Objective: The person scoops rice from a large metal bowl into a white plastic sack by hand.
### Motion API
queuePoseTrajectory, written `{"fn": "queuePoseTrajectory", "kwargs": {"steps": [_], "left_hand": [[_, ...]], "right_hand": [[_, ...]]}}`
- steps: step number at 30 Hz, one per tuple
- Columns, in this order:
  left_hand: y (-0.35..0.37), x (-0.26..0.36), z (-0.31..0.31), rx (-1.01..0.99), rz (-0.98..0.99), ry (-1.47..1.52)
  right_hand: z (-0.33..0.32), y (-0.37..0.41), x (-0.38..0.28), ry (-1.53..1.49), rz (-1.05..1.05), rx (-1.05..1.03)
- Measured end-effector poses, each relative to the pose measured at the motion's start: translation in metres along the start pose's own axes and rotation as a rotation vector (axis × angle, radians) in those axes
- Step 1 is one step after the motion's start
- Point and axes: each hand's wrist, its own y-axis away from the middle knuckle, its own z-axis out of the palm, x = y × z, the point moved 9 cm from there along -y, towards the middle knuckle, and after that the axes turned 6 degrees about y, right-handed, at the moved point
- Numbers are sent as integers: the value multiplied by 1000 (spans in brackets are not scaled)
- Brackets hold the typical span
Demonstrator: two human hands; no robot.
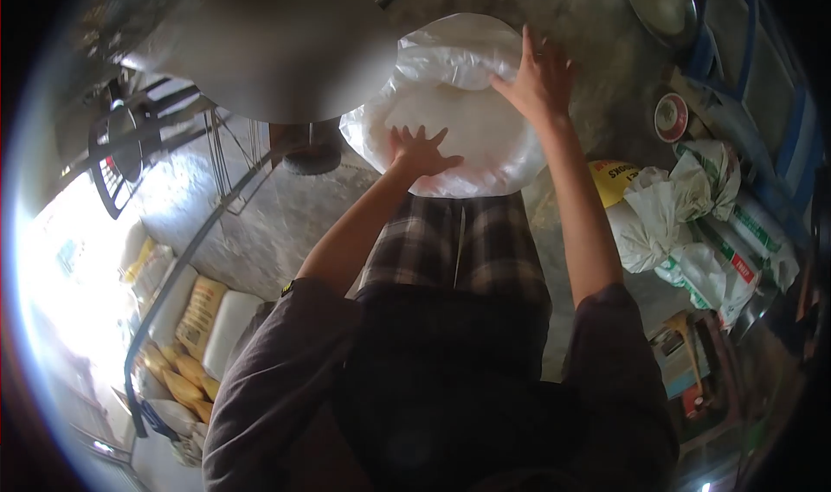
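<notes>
A clear plastic sheet or bag (459, 38) is spread in a rounded shape in front of my legs, its edges crumpled and shiny. Pale whitish contents (467, 115) show in its middle; what they are cannot be made out. My left hand (421, 153) lies over the near left part with its fingers spread. At the far right edge of the plastic, my right hand (544, 78) has its fingers stretched apart, the thumb pointing inward over the rim. Neither hand grips anything.
A large grey blurred rounded object (286, 51) looms at upper left. Tied white plastic bags (662, 215) lie at right, beside a blue-framed item (753, 77). A metal basin (662, 3) stands at upper right. Filled sacks (203, 319) sit at lower left past a bent metal bar (182, 271).
</notes>
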Motion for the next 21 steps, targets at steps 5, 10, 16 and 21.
{"fn": "queuePoseTrajectory", "kwargs": {"steps": [5,10,16,21], "left_hand": [[-1,-28,70,101,-98,16],[-11,-40,139,321,-108,90],[-42,-91,248,464,-135,216],[-109,-132,331,626,-132,322]], "right_hand": [[34,64,-46,10,-377,-254],[85,118,-60,196,-469,-294],[108,168,-105,-17,-560,-278],[114,200,-148,66,-591,-225]]}}
